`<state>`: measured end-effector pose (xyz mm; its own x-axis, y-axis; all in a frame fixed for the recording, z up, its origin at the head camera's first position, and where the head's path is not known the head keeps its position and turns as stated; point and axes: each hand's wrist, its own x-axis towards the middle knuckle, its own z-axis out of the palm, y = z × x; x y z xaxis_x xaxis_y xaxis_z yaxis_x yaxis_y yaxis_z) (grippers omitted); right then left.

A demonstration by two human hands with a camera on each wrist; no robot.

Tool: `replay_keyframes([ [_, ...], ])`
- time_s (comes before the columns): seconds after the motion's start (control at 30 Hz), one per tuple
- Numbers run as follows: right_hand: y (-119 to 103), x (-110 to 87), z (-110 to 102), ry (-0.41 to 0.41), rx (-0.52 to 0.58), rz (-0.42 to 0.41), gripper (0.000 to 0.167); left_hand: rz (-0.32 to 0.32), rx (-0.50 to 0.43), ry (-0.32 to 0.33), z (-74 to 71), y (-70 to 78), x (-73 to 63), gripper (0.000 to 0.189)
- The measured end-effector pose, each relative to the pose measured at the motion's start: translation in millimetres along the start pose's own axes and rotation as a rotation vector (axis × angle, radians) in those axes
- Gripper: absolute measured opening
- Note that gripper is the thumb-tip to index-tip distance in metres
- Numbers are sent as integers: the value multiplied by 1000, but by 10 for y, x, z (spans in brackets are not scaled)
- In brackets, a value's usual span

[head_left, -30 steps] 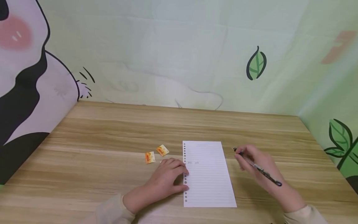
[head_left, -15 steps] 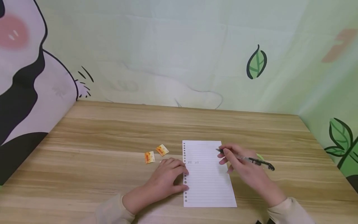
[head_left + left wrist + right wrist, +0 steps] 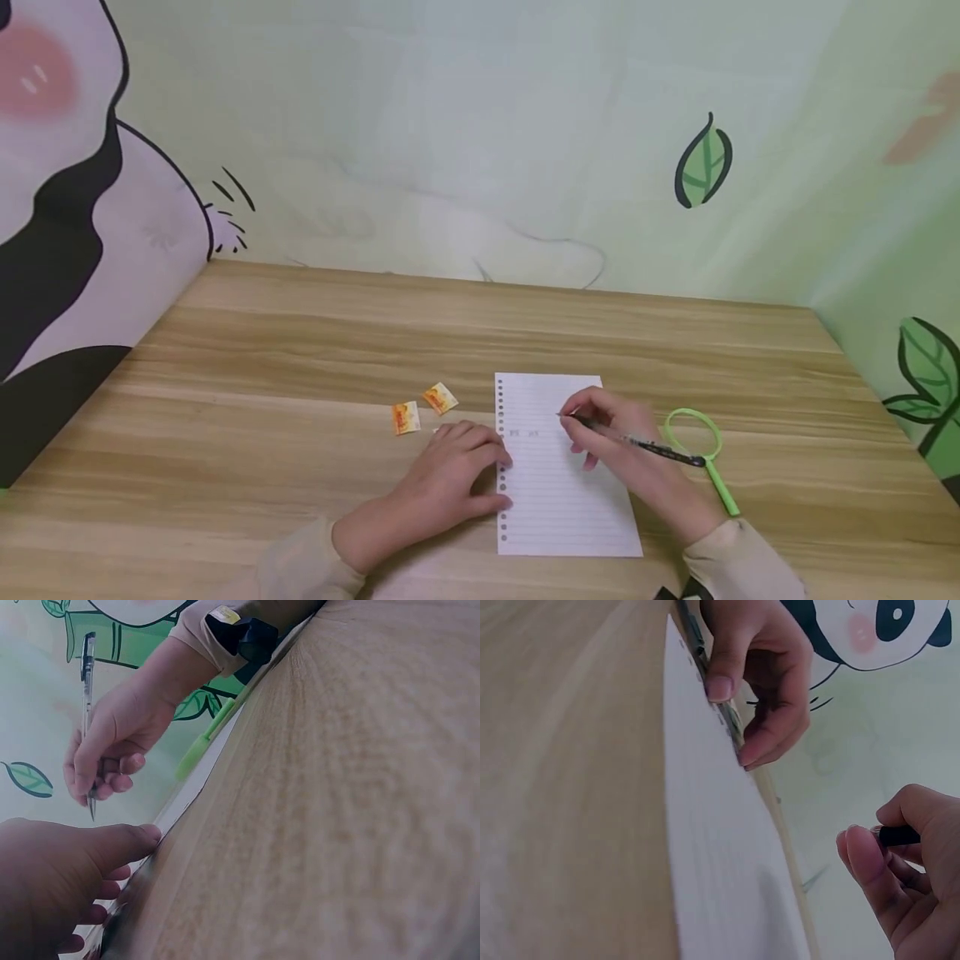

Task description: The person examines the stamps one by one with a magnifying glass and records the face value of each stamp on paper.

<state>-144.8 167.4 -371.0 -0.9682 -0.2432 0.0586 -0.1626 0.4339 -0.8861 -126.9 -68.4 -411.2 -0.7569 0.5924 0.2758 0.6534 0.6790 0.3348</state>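
A white lined sheet of loose-leaf paper, punched along its left side, lies on the wooden table. My left hand rests at that punched edge, thumb and fingertips touching it with the fingers loosely bent. Between the thumb and fingers of my right hand is a pen with a clear barrel and black parts. Its tip hovers over the upper middle of the sheet; the left wrist view shows the pen upright in the hand. Two small faint marks stand on the paper, too small to read.
Two small orange-and-white cards lie left of the paper. Something beneath my left hand is mostly hidden. A green magnifying glass lies beside my right forearm. Printed cloth walls border the table at the back and sides.
My right hand has moved left with the pen, from beside the paper to above it. The magnifying glass has come into view behind it. My left hand stays in place.
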Motion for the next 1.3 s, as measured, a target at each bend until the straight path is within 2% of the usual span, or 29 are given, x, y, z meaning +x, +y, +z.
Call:
replay_keyframes([
  [0.3,157,45,123,49,-5,129,9,9,5,8,-8,26,18,36],
  [0.5,228,60,147,46,3,121,7,11,3,10,-16,30,14,35],
  [0.7,240,84,172,48,-7,146,6,-1,1,-8,-27,26,7,36],
  [1.03,363,119,230,124,-115,26,5,-1,-4,-5,-6,7,5,36],
  [1.3,385,122,253,135,-144,26,5,-5,-7,-12,-8,9,-2,37],
])
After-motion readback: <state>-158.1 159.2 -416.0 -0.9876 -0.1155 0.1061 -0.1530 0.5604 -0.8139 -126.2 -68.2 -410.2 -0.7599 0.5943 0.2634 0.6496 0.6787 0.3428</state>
